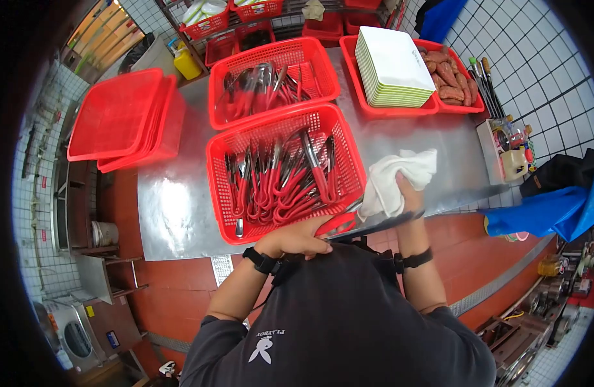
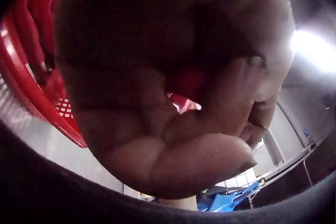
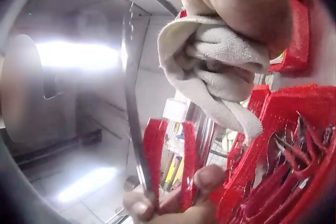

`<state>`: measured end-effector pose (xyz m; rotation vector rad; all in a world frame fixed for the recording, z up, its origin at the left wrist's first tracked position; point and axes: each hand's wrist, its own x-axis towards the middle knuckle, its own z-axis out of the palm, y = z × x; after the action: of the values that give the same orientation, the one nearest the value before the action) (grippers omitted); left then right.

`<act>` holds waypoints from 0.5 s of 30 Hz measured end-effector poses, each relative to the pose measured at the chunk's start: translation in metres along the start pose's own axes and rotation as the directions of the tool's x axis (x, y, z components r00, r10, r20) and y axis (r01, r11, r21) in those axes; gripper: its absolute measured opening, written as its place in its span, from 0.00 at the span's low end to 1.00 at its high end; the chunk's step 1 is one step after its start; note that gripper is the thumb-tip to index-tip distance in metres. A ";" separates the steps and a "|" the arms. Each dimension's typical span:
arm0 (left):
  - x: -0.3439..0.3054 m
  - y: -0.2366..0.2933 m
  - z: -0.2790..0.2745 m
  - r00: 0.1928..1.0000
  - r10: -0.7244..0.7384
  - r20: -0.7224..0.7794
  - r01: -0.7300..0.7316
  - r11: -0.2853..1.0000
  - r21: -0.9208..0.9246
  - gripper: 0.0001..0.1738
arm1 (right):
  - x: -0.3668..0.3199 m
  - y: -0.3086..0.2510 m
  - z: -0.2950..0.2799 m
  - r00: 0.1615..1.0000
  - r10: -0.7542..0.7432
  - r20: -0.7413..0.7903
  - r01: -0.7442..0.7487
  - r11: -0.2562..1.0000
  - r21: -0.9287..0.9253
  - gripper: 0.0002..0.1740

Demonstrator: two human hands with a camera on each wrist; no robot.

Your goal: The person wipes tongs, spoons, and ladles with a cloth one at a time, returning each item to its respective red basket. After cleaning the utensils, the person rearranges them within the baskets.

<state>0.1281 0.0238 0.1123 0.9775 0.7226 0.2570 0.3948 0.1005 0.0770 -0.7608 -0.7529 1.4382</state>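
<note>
My left hand point(image 1: 296, 240) grips a pair of tongs point(image 1: 339, 224) by its red handles, close over the table's near edge. In the right wrist view the two red arms of the tongs point(image 3: 189, 155) stand apart above the left fingers. A bunched white cloth point(image 1: 400, 177) is in my right hand point(image 1: 410, 193), at the metal end of the tongs; the cloth hides the tips. Just beyond the left hand, a red perforated basket point(image 1: 214, 187) holds many red-handled tongs point(image 1: 287, 187). The left wrist view mostly shows the dark, curled palm point(image 2: 173, 103).
Behind stands another red basket point(image 1: 332, 71) of utensils. Stacked red baskets point(image 1: 126, 119) sit on the metal table's point(image 1: 174, 213) left. White plates point(image 1: 394, 64) and a basket of reddish-brown elongated pieces point(image 1: 452, 74) are at back right. A bottle caddy point(image 1: 490, 151) lines the right edge.
</note>
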 end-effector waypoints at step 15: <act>-0.044 -0.042 -0.037 0.657 -0.019 -0.754 -0.117 0.985 -0.126 0.30 | -0.013 0.025 -0.141 0.906 0.245 -0.345 -0.356 0.882 -0.309 0.25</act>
<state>0.0660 0.0024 0.0842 0.7043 1.4205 0.7969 0.4976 0.0869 -0.0230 -1.4071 -0.6940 1.4292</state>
